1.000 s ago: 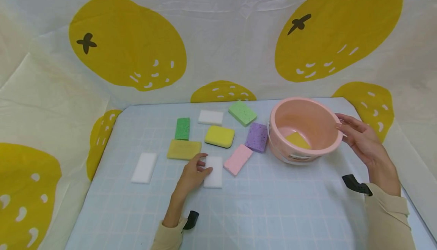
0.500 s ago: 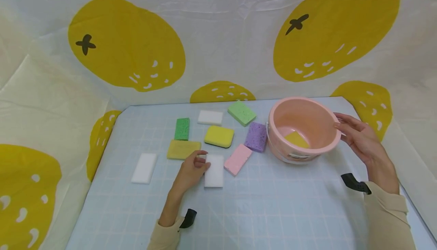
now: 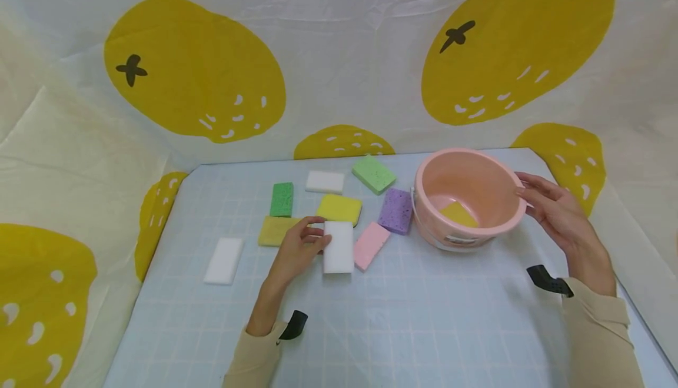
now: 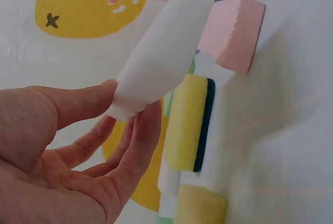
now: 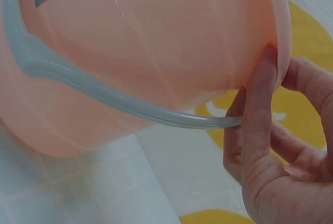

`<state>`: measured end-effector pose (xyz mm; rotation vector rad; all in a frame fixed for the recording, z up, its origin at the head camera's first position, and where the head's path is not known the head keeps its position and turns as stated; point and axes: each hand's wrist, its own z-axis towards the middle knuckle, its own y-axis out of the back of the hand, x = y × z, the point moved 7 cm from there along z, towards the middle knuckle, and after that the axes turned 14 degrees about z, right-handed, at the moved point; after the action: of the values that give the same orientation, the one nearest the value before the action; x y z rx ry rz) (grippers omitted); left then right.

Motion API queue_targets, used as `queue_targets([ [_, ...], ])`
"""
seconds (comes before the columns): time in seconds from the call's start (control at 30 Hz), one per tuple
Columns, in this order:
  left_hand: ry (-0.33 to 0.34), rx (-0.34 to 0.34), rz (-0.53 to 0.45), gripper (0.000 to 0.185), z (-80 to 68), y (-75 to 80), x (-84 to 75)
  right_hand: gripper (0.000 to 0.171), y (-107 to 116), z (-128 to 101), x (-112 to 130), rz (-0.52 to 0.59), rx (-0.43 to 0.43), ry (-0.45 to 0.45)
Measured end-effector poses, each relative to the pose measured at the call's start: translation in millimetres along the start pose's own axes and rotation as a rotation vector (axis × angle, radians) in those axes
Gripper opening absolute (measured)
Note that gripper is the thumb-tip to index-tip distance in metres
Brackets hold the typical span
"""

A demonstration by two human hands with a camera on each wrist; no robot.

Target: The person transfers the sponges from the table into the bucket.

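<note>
My left hand (image 3: 316,237) pinches one end of a white sponge (image 3: 339,248) between thumb and fingers. The left wrist view shows the white sponge (image 4: 166,52) lifted and tilted above the table, held by my left hand (image 4: 122,109). A pink bucket (image 3: 468,199) stands tilted at the right with a yellow sponge (image 3: 459,214) inside. My right hand (image 3: 529,196) rests against its right rim with fairly straight fingers. In the right wrist view the thumb (image 5: 259,94) lies on the outer wall of the bucket (image 5: 145,52), just under the lip.
Around the left hand lie a pink sponge (image 3: 371,245), a yellow sponge with a dark backing (image 3: 339,208), a mustard sponge (image 3: 275,231), a purple one (image 3: 396,211), two green ones (image 3: 282,199) (image 3: 374,173) and two more white ones (image 3: 223,260) (image 3: 325,181). Blue gridded table (image 3: 402,329).
My left hand has taken hold of the white sponge and raised it, moving it a little away from me and to the right. The right hand stays at the bucket's rim.
</note>
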<state>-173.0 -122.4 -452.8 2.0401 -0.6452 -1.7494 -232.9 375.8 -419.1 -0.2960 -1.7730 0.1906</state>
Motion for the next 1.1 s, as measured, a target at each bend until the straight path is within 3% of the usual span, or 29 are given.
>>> queue_targets([
  [0.27,-0.048,0.005,0.012,0.039,9.3,1.0,-20.3,0.048,-1,2,-2,0.05,0.017,0.0],
  [0.6,-0.17,0.009,-0.056,0.039,17.1,2.4,-53.5,0.045,-1,3,-2,0.027,0.019,0.013],
  [0.87,-0.2,0.011,-0.01,0.038,23.4,-2.6,-75.5,0.046,-1,2,-2,0.035,0.022,0.008],
  [1.1,-0.257,0.034,-0.03,0.039,29.6,-9.2,-100.8,0.044,1,2,-1,0.029,0.016,0.007],
])
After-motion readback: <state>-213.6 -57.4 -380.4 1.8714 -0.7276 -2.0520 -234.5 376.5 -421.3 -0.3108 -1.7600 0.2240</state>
